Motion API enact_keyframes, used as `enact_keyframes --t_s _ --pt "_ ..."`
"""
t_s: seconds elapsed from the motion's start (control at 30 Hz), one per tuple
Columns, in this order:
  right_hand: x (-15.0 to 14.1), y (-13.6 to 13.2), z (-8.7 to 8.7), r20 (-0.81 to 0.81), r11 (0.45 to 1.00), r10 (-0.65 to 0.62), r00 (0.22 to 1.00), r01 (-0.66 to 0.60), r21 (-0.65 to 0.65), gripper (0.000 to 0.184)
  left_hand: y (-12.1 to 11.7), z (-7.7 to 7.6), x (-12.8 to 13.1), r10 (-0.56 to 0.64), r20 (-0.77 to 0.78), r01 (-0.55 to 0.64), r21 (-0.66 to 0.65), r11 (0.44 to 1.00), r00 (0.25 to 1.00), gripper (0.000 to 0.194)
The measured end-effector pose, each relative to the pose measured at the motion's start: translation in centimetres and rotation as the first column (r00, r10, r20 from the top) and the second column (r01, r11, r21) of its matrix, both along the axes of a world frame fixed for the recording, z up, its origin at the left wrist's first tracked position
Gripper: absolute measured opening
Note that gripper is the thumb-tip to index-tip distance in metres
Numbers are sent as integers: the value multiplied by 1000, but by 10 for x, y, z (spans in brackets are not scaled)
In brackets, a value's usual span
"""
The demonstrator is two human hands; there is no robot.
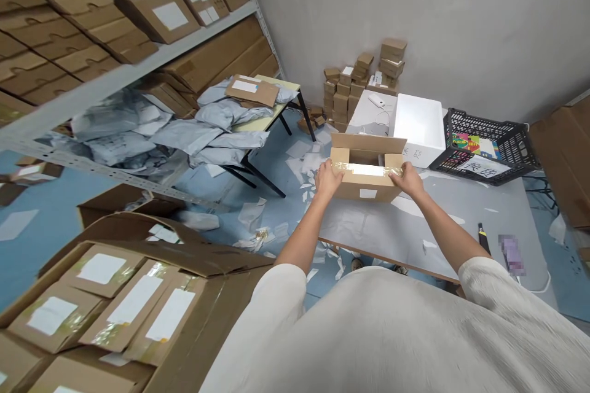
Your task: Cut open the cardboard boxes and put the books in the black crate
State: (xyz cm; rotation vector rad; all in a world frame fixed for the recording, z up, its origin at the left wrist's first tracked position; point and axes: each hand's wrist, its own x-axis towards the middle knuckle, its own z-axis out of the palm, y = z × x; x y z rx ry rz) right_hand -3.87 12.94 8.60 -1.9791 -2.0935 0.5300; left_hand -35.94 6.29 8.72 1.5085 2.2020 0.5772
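A brown cardboard box (pixel 369 189) stands on the grey worktable with its top flaps up. Clear tape and a white label run across its near upper edge. My left hand (pixel 328 178) grips the left near corner, its thumb bent over the edge. At the right near corner, my right hand (pixel 408 180) is closed on the same box in the same way. Most of the box's inside is in shadow, and I cannot make out what it holds.
On the worktable (pixel 359 227) stand a white bin (pixel 417 126) and a black crate (pixel 488 141); a box cutter (pixel 483 238) and a phone (pixel 511 255) lie at right. Left are a low table with grey parcels (pixel 221 113) and a large carton (pixel 207 282) of boxes. Paper scraps litter the floor.
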Motion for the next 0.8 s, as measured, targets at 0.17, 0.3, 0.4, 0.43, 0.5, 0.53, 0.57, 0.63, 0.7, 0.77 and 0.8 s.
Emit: enact_keyframes --t_s 0.17,0.3,0.4,0.43,0.5,0.53,0.57,0.63,0.7,0.77,0.8 --pt "-1 -6 -9 -53 1000 -25 998 26 12 45 -8 -3 7 -16 -26 16 -1 1000 1000 58" --pt "2 -12 -15 -134 997 3 991 8 79 41 -13 -5 14 7 -10 -7 9 1000 1000 61" --pt "3 -20 -14 -129 998 -21 991 28 52 41 -17 -5 16 15 -14 -15 -7 1000 1000 65" --pt "4 -23 -13 -121 998 -32 992 37 41 41 -18 -4 16 16 -21 -16 -7 1000 1000 65" --pt "6 -29 -9 -123 998 -43 991 48 44 41 -21 0 17 8 -36 -8 9 1000 999 65" --pt "8 -32 -6 -133 997 -45 990 53 56 42 -22 3 17 -1 -42 2 26 1000 999 64" --pt "11 -35 -3 -143 996 -49 989 59 69 43 -23 6 18 -13 -45 15 45 999 999 64" --pt "18 -41 4 -155 993 -62 986 76 88 46 -24 14 20 -34 -44 38 85 996 998 64" --pt "28 -47 12 -160 990 -81 984 98 103 47 -23 24 26 -43 -42 48 120 992 998 63" --pt "39 -51 19 -176 985 -96 980 120 128 49 -21 34 35 -52 -47 58 152 987 998 63" --pt "45 -53 23 -191 980 -103 976 132 147 49 -20 39 41 -59 -53 67 166 984 997 63"
